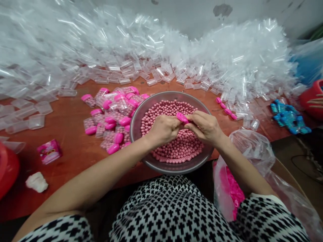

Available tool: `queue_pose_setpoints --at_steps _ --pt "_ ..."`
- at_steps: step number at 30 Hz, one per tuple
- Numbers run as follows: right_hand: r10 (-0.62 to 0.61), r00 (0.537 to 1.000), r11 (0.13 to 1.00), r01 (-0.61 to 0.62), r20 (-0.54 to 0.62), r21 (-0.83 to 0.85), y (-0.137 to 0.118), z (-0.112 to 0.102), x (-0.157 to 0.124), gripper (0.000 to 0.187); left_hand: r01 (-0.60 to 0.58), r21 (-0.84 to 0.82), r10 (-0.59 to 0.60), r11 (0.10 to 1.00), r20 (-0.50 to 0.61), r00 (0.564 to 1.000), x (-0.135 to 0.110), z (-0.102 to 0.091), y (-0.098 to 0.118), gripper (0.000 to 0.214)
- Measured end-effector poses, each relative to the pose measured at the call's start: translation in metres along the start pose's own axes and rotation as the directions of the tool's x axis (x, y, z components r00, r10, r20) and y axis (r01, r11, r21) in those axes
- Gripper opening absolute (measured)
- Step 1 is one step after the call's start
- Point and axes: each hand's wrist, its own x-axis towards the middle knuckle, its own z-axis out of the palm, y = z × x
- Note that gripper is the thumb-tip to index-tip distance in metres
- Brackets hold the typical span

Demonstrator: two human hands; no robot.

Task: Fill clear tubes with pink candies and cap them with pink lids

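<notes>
Over a metal bowl of pink beads, my two hands meet at a glossy pink cap. The fingers of my right hand are closed on the cap's right side. My left hand is curled closed against its left side; what lies inside that grip is hidden by the fingers. Left of the bowl is a pile of clear bead-filled containers with pink caps, lying at various angles. Right of the bowl, several loose pink caps lie in a row.
Empty clear plastic tubes are heaped along the table's back. A plastic bag of pink pieces stands by my right arm. Blue pieces and a red container with another person's fingers are at right. A pink packet lies left.
</notes>
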Motion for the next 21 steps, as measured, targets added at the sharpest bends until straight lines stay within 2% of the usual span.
queue_pose_setpoints --at_steps 4,7,9,10,12,13,17,21 --pt "0.007 0.991 0.999 -0.013 0.131 0.048 0.015 -0.006 0.000 0.026 0.216 -0.317 -0.181 0.923 0.137 0.974 0.004 -0.005 -0.001 0.030" --pt "-0.010 0.979 0.997 0.027 0.202 -0.078 0.018 -0.017 0.005 0.048 0.318 -0.488 -0.218 0.813 0.251 0.943 0.008 -0.003 0.000 0.025" --pt "-0.092 0.955 0.978 0.140 0.283 -0.154 0.012 -0.027 0.013 0.067 0.319 -0.568 -0.205 0.759 0.256 0.945 0.012 0.000 0.001 0.018" --pt "-0.140 0.928 0.964 0.207 0.344 -0.165 0.008 -0.031 0.018 0.069 0.309 -0.601 -0.207 0.737 0.235 0.950 0.013 0.002 0.002 0.014" --pt "-0.193 0.881 0.938 0.295 0.432 -0.182 0.001 -0.037 0.026 0.064 0.303 -0.647 -0.230 0.700 0.198 0.953 0.015 0.004 0.003 0.012" --pt "-0.183 0.878 0.931 0.299 0.443 -0.207 0.000 -0.038 0.029 0.062 0.315 -0.657 -0.246 0.685 0.199 0.949 0.015 0.003 0.004 0.012" --pt "-0.024 0.939 0.943 0.136 0.344 -0.305 0.002 -0.031 0.025 0.072 0.381 -0.696 -0.319 0.609 0.225 0.921 0.013 -0.003 0.004 0.019" --pt "0.103 0.969 0.962 -0.039 0.226 -0.269 0.003 -0.010 0.008 0.088 0.388 -0.766 -0.403 0.513 0.184 0.896 0.012 -0.005 0.004 0.021"
